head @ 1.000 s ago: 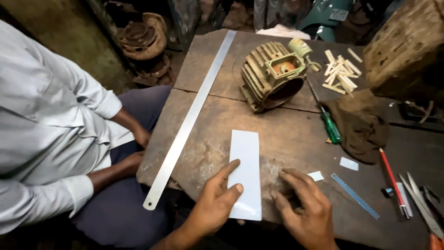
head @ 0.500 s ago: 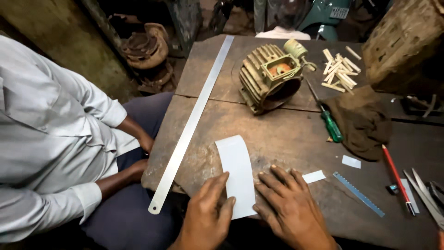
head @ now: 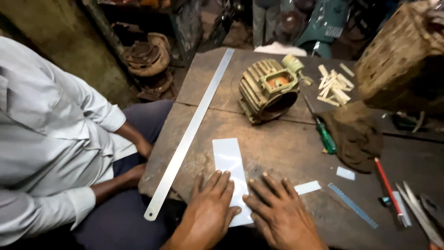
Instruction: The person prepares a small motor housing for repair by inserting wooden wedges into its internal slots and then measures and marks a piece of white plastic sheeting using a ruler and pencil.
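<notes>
Both hands now lie flat on the near end of the white paper strip [head: 230, 172], where half a second ago the sheet bowed upward between them and, a moment before that, the fingertips only pinched its near corner; the bow is gone and the strip lies pressed against the worn wooden table [head: 277, 139]. The left hand [head: 209, 213] is spread open, palm down, fingers over the strip's near left part, gripping nothing. The right hand [head: 277, 214] is likewise open and flat, its fingers on the strip's near right edge. The strip runs from the hands away toward the far side, just right of the long steel ruler [head: 189, 134]. Farther off sits the ribbed motor housing [head: 266, 90], open and hollow toward the near side; what lies inside is too dark to tell. A green-handled screwdriver [head: 326, 136] and brown cloth [head: 354, 134] lie right. Another person's sleeve [head: 55, 134] fills the left.
</notes>
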